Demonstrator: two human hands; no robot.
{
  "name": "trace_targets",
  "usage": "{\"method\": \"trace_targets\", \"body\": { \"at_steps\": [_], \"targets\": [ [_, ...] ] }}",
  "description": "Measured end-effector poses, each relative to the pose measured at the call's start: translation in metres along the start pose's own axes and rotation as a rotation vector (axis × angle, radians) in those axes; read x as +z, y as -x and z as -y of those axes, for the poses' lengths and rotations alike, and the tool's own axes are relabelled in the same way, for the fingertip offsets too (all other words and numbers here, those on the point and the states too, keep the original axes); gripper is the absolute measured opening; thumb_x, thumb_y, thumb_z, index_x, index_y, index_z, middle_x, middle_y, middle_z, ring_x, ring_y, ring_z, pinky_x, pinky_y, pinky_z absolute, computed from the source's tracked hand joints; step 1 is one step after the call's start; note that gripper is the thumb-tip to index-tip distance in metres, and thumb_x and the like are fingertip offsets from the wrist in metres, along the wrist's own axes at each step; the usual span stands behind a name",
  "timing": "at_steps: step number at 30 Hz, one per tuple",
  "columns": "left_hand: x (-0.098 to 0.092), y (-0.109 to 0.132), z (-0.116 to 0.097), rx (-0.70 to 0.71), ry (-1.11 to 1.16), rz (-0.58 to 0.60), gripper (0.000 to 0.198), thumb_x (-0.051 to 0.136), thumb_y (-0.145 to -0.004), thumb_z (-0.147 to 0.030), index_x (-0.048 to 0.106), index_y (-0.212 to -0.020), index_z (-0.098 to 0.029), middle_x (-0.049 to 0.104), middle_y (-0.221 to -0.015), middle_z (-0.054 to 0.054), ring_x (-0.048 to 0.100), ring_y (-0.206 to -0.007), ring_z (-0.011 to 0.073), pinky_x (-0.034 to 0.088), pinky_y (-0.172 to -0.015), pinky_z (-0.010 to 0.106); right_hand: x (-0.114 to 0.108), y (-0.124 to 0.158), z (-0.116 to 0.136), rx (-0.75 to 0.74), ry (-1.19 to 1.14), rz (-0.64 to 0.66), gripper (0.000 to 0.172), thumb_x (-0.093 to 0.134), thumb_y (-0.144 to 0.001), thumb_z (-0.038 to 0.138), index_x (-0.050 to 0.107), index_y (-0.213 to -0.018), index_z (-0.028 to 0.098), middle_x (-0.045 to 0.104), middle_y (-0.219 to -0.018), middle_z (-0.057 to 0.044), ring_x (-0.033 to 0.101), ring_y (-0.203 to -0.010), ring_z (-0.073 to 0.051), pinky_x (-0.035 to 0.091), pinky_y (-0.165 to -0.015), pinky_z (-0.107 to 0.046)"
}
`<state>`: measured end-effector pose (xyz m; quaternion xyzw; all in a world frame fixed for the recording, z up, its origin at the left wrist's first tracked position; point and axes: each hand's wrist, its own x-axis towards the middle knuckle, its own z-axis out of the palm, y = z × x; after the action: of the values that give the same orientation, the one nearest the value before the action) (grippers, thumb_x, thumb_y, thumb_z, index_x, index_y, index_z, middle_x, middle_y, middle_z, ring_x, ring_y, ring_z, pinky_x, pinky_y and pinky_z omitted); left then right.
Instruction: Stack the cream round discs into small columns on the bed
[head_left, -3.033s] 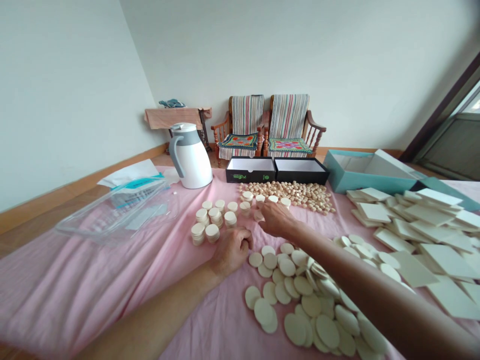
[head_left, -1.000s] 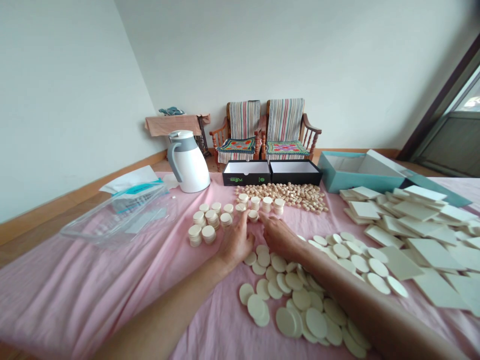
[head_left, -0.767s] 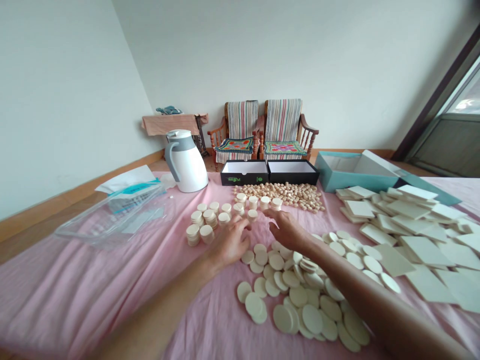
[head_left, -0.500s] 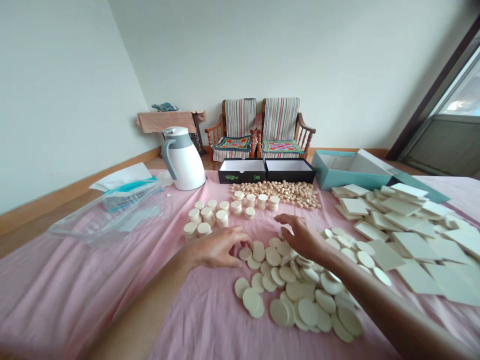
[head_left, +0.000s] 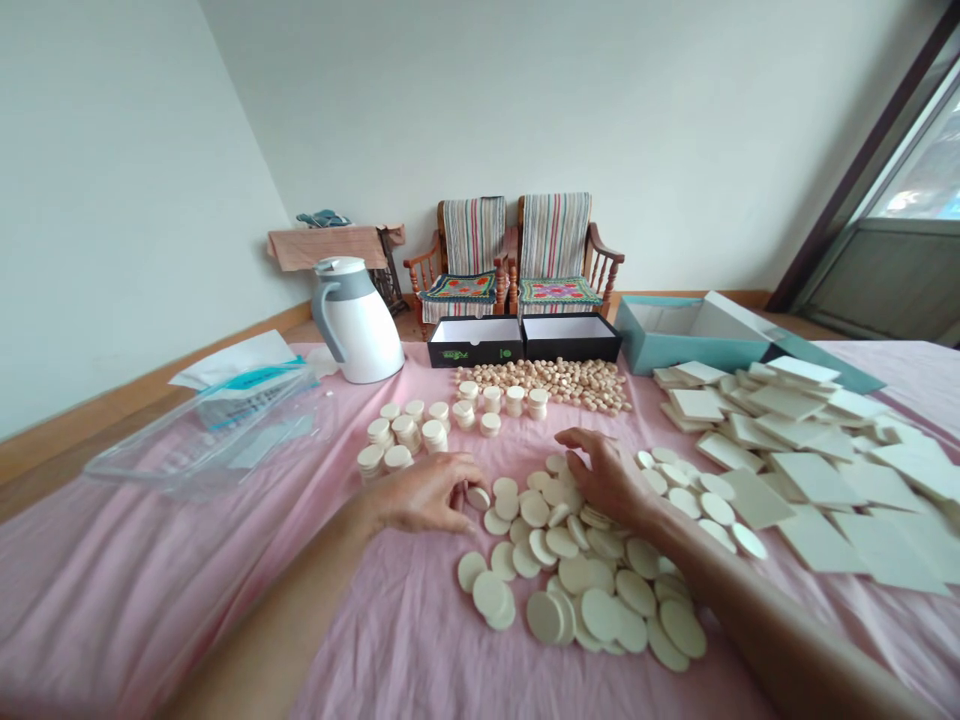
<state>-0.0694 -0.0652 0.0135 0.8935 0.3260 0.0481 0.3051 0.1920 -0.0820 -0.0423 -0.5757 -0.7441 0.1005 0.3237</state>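
A loose heap of cream round discs (head_left: pixel 592 560) lies on the pink cloth (head_left: pixel 112 570) in front of me. My left hand (head_left: pixel 424 492) rests at the heap's left edge, fingers curled, pinching one round disc (head_left: pixel 477 496) that stands on edge. My right hand (head_left: pixel 611 475) lies on the heap's far side, fingers bent down onto the discs; I cannot make out whether it holds one. Beyond my hands stand several short stacks of round discs (head_left: pixel 405 435), more stacks (head_left: pixel 499 398) to their right.
A white jug (head_left: pixel 356 320) stands at the back left beside a clear plastic bag (head_left: pixel 202 430). Two black boxes (head_left: pixel 525 340) and a teal box (head_left: pixel 690 335) line the far edge, small tan discs (head_left: pixel 555 380) before them. Cream square tiles (head_left: pixel 810 450) cover the right.
Both hands have drawn back from the far stacks toward me onto the loose heap. My left hand has closed on one disc at the heap's edge.
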Motion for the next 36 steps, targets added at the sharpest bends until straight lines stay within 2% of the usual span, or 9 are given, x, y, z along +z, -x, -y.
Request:
{"method": "trace_targets", "body": {
  "at_steps": [2,5,11,15,24,27,32,36],
  "targets": [
    [-0.004,0.003,-0.001,0.012,0.041,0.059,0.034,0.070,-0.069,-0.032,0.068,-0.101,-0.020,0.062,-0.088,0.003,0.056,-0.069,0.0130,0.042,-0.060,0.021,-0.001,0.001,-0.001,-0.005,0.011,0.005,0.033,0.043,-0.075,0.009,0.062,-0.102,0.013,0.068,-0.101,-0.009,0.061,-0.093,-0.018,0.044,-0.085,-0.031],
    [-0.008,0.006,0.000,0.038,0.095,0.127,0.029,0.063,-0.076,-0.032,0.068,-0.103,-0.022,0.064,-0.093,0.004,0.058,-0.079,0.0144,0.044,-0.067,0.021,-0.001,0.000,-0.002,-0.010,0.023,0.016,0.033,0.044,-0.074,0.009,0.062,-0.102,0.013,0.068,-0.100,-0.009,0.061,-0.093,-0.018,0.044,-0.084,-0.031],
    [-0.006,0.004,0.002,0.011,0.047,0.092,0.025,0.069,-0.069,-0.026,0.069,-0.093,-0.019,0.062,-0.090,0.003,0.058,-0.071,0.0122,0.045,-0.062,0.020,-0.003,0.000,0.001,-0.001,0.030,0.023,0.033,0.044,-0.075,0.010,0.063,-0.100,0.014,0.068,-0.099,-0.009,0.061,-0.092,-0.018,0.044,-0.083,-0.030],
    [-0.004,0.004,0.003,0.034,0.018,0.130,0.033,0.072,-0.063,-0.026,0.065,-0.095,-0.018,0.059,-0.088,0.001,0.055,-0.067,0.0106,0.043,-0.058,0.019,-0.004,0.001,0.003,0.003,0.034,0.038,0.032,0.043,-0.076,0.009,0.064,-0.100,0.013,0.068,-0.097,-0.009,0.061,-0.089,-0.018,0.045,-0.081,-0.029],
    [-0.003,0.008,-0.015,0.027,-0.158,0.088,0.021,0.064,-0.066,-0.018,0.059,-0.086,-0.019,0.056,-0.085,0.000,0.053,-0.073,0.0132,0.039,-0.061,0.021,-0.005,0.001,0.004,-0.014,0.030,0.049,0.030,0.043,-0.078,0.011,0.064,-0.098,0.014,0.069,-0.094,-0.008,0.062,-0.086,-0.018,0.045,-0.077,-0.028],
    [-0.006,0.005,-0.014,-0.005,-0.196,-0.003,0.016,0.059,-0.066,-0.015,0.058,-0.082,-0.018,0.058,-0.082,-0.001,0.054,-0.074,0.0140,0.038,-0.063,0.022,-0.005,0.000,0.003,-0.005,0.020,0.050,0.030,0.043,-0.077,0.011,0.064,-0.099,0.014,0.069,-0.094,-0.008,0.062,-0.085,-0.018,0.045,-0.075,-0.027],
    [-0.023,-0.018,-0.003,-0.135,-0.205,-0.384,0.018,0.061,-0.067,-0.022,0.056,-0.084,-0.019,0.060,-0.084,0.000,0.055,-0.072,0.0143,0.040,-0.062,0.024,-0.004,0.000,0.004,0.003,0.024,0.062,0.029,0.044,-0.078,0.012,0.065,-0.098,0.014,0.069,-0.094,-0.008,0.062,-0.086,-0.018,0.045,-0.076,-0.028],
    [-0.029,-0.047,0.003,-0.142,-0.353,-0.563,0.023,0.067,-0.067,-0.033,0.058,-0.083,-0.020,0.058,-0.093,0.003,0.055,-0.088,0.0198,0.042,-0.074,0.029,-0.005,0.000,0.005,0.006,0.023,0.070,0.029,0.043,-0.078,0.012,0.065,-0.098,0.015,0.069,-0.094,-0.008,0.062,-0.086,-0.018,0.045,-0.077,-0.028]
  ]
}}
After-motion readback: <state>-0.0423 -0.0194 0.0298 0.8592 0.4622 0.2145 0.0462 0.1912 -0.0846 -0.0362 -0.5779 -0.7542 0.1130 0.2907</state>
